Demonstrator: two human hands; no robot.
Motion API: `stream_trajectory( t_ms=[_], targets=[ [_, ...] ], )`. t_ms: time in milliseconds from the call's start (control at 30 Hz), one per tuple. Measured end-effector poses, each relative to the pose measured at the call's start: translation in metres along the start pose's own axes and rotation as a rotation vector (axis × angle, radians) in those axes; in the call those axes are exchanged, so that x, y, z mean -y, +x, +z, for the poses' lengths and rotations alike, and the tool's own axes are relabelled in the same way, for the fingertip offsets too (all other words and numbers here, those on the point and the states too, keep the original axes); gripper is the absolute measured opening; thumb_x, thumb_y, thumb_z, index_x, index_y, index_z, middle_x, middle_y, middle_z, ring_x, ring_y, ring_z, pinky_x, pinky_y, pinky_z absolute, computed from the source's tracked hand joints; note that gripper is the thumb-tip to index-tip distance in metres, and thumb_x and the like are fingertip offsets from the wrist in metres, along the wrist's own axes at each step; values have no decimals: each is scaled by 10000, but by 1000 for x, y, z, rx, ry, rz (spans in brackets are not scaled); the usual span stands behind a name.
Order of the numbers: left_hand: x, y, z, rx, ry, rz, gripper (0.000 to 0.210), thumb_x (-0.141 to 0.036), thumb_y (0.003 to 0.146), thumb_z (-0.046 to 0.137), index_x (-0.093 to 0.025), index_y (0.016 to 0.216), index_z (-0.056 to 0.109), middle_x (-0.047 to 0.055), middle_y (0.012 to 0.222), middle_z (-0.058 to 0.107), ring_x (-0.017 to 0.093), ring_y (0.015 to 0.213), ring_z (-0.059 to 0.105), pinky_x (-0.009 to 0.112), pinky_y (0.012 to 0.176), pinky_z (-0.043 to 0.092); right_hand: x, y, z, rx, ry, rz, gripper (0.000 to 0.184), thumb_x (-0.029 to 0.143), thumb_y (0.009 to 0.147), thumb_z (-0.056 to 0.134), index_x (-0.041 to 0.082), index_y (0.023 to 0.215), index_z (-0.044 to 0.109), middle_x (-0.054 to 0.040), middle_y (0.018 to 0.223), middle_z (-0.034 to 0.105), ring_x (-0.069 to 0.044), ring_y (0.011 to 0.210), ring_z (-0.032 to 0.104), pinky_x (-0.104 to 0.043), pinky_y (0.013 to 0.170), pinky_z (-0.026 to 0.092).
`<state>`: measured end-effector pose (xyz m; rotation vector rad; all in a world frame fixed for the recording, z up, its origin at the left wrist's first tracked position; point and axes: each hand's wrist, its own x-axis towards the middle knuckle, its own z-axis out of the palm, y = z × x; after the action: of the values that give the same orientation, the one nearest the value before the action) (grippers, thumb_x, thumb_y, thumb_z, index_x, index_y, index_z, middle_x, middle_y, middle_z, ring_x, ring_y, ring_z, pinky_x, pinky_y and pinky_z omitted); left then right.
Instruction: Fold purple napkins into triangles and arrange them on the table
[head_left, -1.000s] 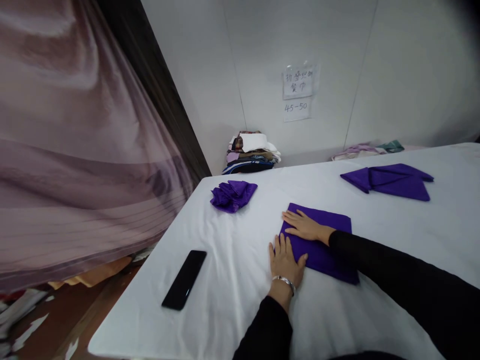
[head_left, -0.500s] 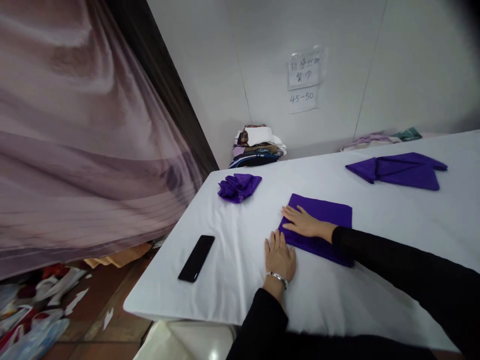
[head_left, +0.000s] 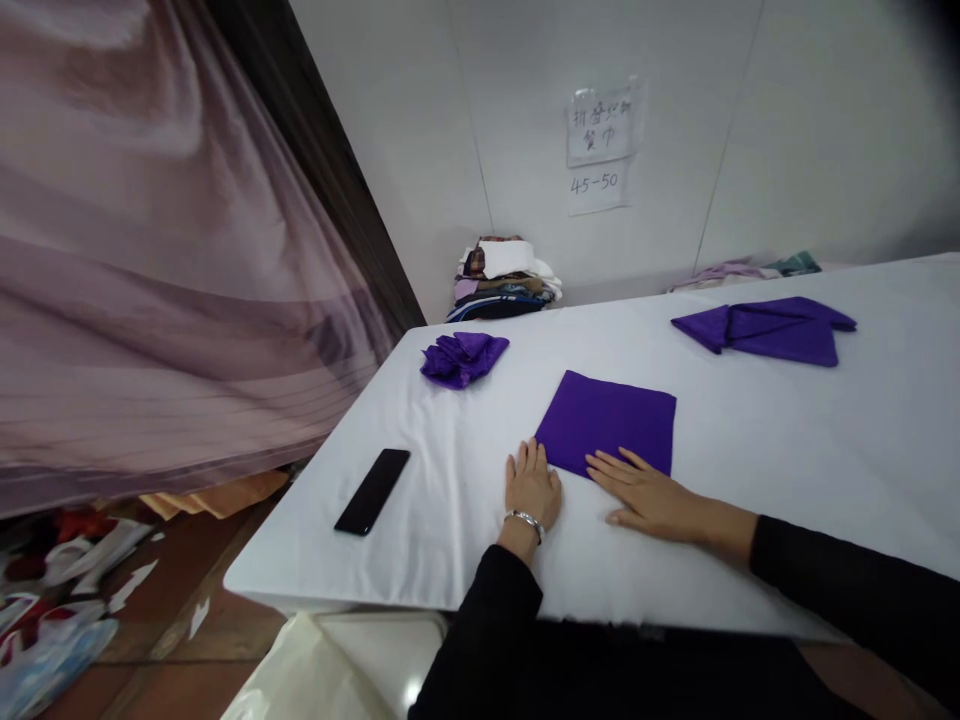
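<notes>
- square cloth: plain purple;
- pleated cloth and pointed cloth: purple;
- desk: white;
- phone and sleeves: black;
- bracelet: silver;
- curtain: dusty pink, mauve band, thin dark lines;
- clothes pile: white, brown plaid, blue with white stripes

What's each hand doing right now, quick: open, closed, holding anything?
Left hand: open, holding nothing, at the near left corner of the square cloth.
Right hand: open, holding nothing, across its near edge.

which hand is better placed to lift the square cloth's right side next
Probably the right hand, at the near edge of the square cloth, closer to that side; the left hand is at its near left corner.
</notes>
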<state>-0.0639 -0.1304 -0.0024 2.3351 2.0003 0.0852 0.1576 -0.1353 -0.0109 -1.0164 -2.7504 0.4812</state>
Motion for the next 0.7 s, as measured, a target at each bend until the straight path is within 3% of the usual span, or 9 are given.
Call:
stream_trajectory(
  t_ms=[267, 367, 467, 567, 700],
  targets=[
    [-1, 1, -5, 7, -15, -37, 540, -335, 869, 234, -127, 1361, 307, 56, 1456, 256, 207, 1345, 159, 431, 1099, 149, -8, -61, -7, 23, -20, 60, 685, 547, 871, 350, 295, 1415, 18, -25, 1480, 130, -257, 1341, 116, -500, 1087, 49],
    [-19, 4, -11, -47, 19, -40, 615, -480, 875, 188, -113, 1341, 350, 93, 1436, 298, 253, 1347, 136, 482, 1090, 125, -7, -65, -8, 11, -22, 56, 669, 534, 878, 347, 288, 1417, 36, -35, 1478, 135, -254, 1342, 109, -512, 1082, 47],
    [-49, 9, -13, -109, 24, 109, 683, -560, 861, 148, -121, 1347, 342, 95, 1435, 300, 251, 1352, 115, 474, 1097, 84, -8, -64, -6, -19, -11, 40, 659, 538, 875, 351, 282, 1417, 77, -48, 1474, 155, -258, 1340, 119, -521, 1076, 56],
    [-71, 19, -7, -87, -9, 242, 680, -563, 862, 124, -143, 1364, 307, 73, 1450, 271, 228, 1352, 121, 454, 1100, 97, -8, -63, -6, -38, 4, 36, 664, 546, 871, 351, 268, 1417, 97, -64, 1471, 162, -263, 1336, 138, -525, 1072, 60],
    [-64, 39, 2, 16, -41, 177, 730, -608, 839, 111, -140, 1377, 271, 75, 1463, 228, 230, 1350, 136, 459, 1092, 115, -6, -63, -8, -30, 28, 48, 657, 544, 873, 349, 253, 1417, 125, -69, 1471, 168, -263, 1337, 133, -512, 1075, 51]
  ],
)
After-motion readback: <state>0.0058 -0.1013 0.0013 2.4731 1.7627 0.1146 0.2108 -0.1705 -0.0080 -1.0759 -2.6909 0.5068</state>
